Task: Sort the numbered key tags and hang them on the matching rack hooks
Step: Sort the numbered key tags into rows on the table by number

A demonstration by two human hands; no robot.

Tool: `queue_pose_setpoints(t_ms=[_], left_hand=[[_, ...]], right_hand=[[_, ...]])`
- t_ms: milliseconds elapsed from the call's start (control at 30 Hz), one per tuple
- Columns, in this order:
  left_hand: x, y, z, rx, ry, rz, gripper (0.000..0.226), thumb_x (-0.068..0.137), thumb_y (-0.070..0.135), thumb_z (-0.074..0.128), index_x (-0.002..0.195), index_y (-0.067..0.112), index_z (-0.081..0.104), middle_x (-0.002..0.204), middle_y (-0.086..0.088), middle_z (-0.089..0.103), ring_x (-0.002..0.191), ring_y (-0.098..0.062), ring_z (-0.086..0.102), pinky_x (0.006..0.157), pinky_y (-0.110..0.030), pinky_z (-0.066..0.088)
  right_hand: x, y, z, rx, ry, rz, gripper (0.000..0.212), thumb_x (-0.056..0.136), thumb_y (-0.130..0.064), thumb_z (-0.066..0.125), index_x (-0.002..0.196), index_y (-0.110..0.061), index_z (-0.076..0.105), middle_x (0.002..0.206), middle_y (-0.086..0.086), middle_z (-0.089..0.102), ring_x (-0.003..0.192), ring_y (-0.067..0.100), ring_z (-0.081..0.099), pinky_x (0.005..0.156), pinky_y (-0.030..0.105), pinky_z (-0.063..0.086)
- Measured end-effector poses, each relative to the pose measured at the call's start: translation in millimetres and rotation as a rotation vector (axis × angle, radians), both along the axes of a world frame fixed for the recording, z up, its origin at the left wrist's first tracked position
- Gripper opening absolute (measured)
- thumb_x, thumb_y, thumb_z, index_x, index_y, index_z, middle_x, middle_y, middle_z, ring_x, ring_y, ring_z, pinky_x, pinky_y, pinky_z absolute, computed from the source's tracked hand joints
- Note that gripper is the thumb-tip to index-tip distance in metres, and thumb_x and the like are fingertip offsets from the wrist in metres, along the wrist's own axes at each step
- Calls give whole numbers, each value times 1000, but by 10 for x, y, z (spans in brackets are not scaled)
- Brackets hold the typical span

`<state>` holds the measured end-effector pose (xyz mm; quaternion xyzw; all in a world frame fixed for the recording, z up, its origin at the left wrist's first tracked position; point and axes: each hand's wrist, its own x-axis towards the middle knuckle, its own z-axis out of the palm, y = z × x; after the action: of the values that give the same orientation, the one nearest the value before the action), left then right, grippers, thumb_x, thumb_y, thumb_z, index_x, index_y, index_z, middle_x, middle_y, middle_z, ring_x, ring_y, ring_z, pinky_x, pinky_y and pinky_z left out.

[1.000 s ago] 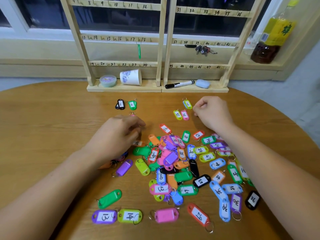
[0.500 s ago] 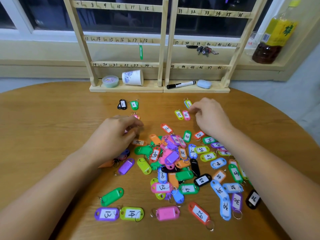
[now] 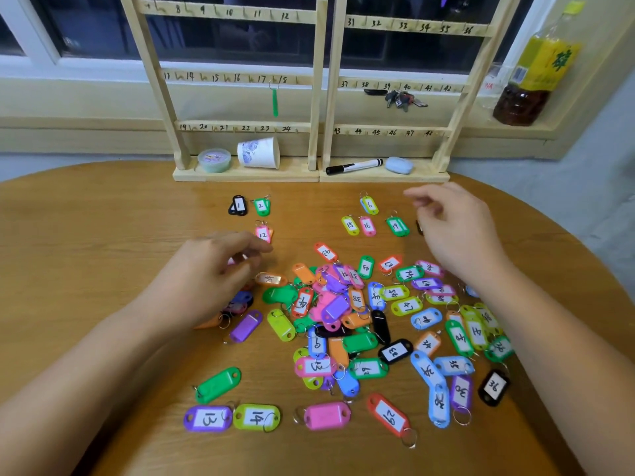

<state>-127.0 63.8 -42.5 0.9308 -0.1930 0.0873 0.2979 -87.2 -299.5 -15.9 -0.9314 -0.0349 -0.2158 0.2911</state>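
Observation:
A heap of coloured numbered key tags lies on the round wooden table. Set apart near the rack are tags 1, 2, 12, 6, 15, 16 and green 19. The wooden rack with numbered hooks stands at the back, and one green tag hangs near hook 18. My left hand hovers at the heap's left edge, fingers curled, pinching something small and pink. My right hand floats right of tag 19, fingers loosely curled, holding nothing.
On the rack's base sit a small lidded tub, a tipped paper cup, a black marker and a blue eraser. A bunch of keys lies behind the rack. A bottle stands on the sill at right.
My right hand has drawn back to the right and opened loosely, uncovering green tag 19 beside tag 16. My left hand has hardly moved.

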Motion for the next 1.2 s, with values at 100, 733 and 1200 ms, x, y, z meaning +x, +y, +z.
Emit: queue_pose_setpoints(t_ms=[100,733,1200], left_hand=[[-245,48,33,-29,36,5,23,100,25,71,116,40,76,97,22,75,87,0,67,73,-11,46],[-1348,226,-222,-5,108,3,32,100,39,63,131,44,66,124,24,57,121,-8,60,94,-22,46],[-1660,356,-237,-61,36,-15,29,97,37,70,126,37,75,124,17,64,119,-18,63,100,-37,49]], right_hand=[[-394,-20,70,15,30,35,30,100,-12,63,118,-32,78,100,-13,65,92,7,60,83,25,47],[-1821,824,-615,-113,38,232,22,101,-21,68,121,-24,76,114,-12,61,112,17,57,96,41,44],[-2178,1022,-618,-288,16,373,19,99,-30,70,115,-21,76,115,-4,61,110,23,56,88,43,41]])
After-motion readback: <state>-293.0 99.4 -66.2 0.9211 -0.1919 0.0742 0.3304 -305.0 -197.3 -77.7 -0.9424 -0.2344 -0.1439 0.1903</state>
